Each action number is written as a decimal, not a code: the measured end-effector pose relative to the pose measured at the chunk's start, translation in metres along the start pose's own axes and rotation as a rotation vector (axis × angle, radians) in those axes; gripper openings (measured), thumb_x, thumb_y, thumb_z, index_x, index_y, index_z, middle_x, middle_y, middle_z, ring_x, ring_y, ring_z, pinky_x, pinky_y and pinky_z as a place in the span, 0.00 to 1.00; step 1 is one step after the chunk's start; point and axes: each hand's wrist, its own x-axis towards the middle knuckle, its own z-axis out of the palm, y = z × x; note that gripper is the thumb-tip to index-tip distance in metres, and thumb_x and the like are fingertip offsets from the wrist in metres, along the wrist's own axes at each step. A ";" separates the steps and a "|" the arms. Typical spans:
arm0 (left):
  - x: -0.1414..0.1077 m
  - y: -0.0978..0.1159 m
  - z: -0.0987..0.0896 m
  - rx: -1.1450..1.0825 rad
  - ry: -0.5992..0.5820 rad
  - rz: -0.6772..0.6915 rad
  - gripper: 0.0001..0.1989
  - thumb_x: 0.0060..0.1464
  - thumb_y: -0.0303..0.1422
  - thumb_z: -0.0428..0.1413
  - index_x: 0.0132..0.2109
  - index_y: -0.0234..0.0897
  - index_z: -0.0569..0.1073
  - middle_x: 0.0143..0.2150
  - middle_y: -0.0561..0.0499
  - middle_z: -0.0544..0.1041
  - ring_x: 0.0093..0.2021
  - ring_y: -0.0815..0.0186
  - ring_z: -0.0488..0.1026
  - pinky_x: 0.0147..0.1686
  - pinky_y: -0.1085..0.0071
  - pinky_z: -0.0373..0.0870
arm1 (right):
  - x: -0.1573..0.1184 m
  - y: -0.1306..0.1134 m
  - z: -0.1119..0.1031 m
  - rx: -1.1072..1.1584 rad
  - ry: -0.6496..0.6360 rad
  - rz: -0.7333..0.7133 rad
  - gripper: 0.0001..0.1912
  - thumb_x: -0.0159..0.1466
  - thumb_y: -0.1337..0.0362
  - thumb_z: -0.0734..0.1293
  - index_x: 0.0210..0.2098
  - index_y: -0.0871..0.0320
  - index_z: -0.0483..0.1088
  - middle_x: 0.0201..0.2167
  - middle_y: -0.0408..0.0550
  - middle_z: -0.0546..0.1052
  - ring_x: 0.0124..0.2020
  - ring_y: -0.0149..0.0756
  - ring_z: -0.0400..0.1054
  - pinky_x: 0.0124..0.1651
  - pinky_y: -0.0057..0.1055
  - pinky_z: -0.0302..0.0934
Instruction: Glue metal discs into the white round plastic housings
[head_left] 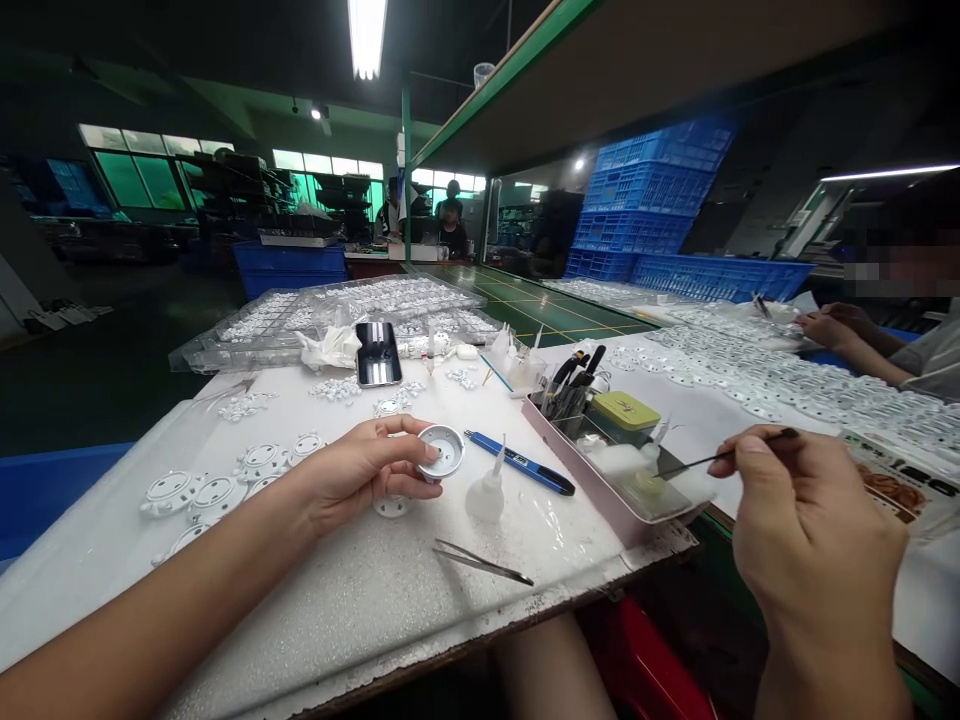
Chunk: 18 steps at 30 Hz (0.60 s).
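My left hand [390, 460] grips a round white plastic part [442, 452] with a raised rim, the thumb reaching inside it. Between the fingers of my right hand [810, 540] is a thin dark stick [694, 463], pointing left, with its far end at a small yellowish pot [649, 482] in the pink tray [577, 470]. A small white squeeze bottle [486, 495] with a thin nozzle stands right of the white part. A blue utility knife [521, 462] lies behind the bottle, and metal tweezers [484, 563] rest in front of it.
Several similar white parts [217, 492] lie on the left of the white table. Behind are a black tray [379, 354], small white pieces [335, 388] and stacked clear trays [322, 310]. At right, a co-worker's hands [829, 325] are above many white parts. A shelf [495, 75] hangs overhead.
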 end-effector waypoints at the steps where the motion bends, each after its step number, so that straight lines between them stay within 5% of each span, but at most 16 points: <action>1: 0.000 0.000 0.000 0.008 0.003 0.002 0.13 0.48 0.16 0.61 0.40 0.32 0.70 0.35 0.50 0.77 0.30 0.70 0.76 0.32 0.71 0.82 | 0.001 0.001 0.001 -0.021 -0.026 -0.004 0.10 0.61 0.56 0.59 0.31 0.53 0.67 0.30 0.49 0.75 0.34 0.44 0.69 0.40 0.37 0.57; 7: 0.001 -0.001 -0.001 0.059 0.032 0.013 0.12 0.47 0.18 0.62 0.39 0.32 0.71 0.35 0.49 0.77 0.30 0.69 0.76 0.33 0.71 0.81 | -0.002 0.006 0.010 -0.095 -0.214 -0.038 0.14 0.63 0.51 0.59 0.32 0.54 0.67 0.30 0.51 0.74 0.34 0.47 0.67 0.37 0.39 0.56; 13: -0.001 -0.003 0.001 0.401 0.121 0.157 0.11 0.45 0.27 0.65 0.37 0.34 0.73 0.34 0.49 0.77 0.32 0.65 0.76 0.34 0.68 0.78 | -0.027 -0.026 0.015 0.064 0.158 -0.206 0.06 0.66 0.62 0.65 0.40 0.57 0.69 0.34 0.50 0.73 0.33 0.39 0.67 0.41 0.36 0.61; 18: -0.003 -0.003 0.000 0.887 0.249 0.466 0.07 0.46 0.32 0.63 0.30 0.37 0.70 0.43 0.51 0.79 0.31 0.68 0.71 0.30 0.71 0.70 | -0.046 -0.061 0.026 0.467 -0.252 -0.421 0.06 0.66 0.66 0.65 0.43 0.56 0.66 0.36 0.45 0.72 0.34 0.32 0.67 0.40 0.29 0.62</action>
